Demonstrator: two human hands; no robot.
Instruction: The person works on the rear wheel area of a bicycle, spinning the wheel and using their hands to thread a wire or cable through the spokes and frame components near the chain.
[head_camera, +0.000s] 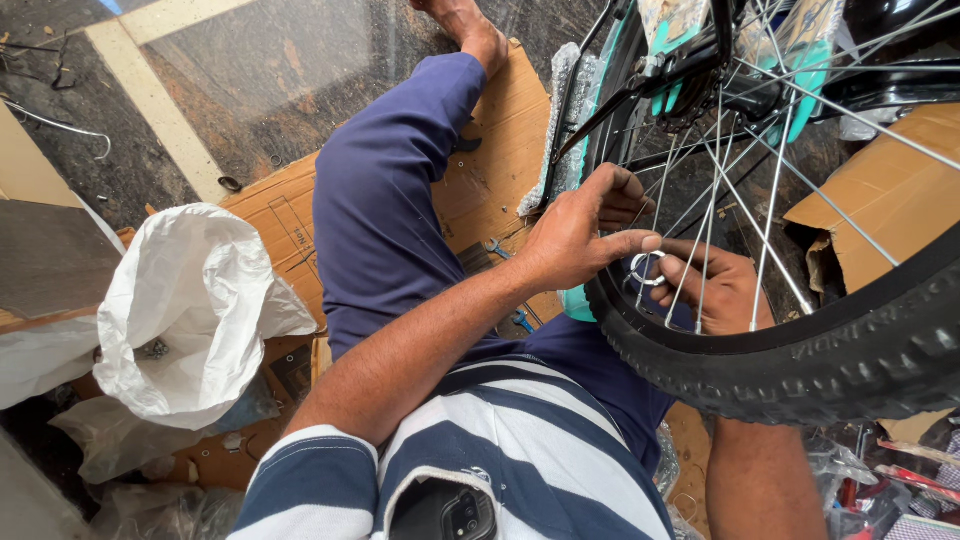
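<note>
Together, two hands, left hand (575, 240) and right hand (715, 285), pinch one small ring (647, 268) in their fingers among one wheel's (800, 350) spokes.

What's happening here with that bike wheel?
A person sits on cardboard on the floor, working at a bicycle wheel. The left hand reaches in among the spokes, while the right hand, behind them, pinches a small metal ring. A white sack lies open beside the person's leg.
</note>
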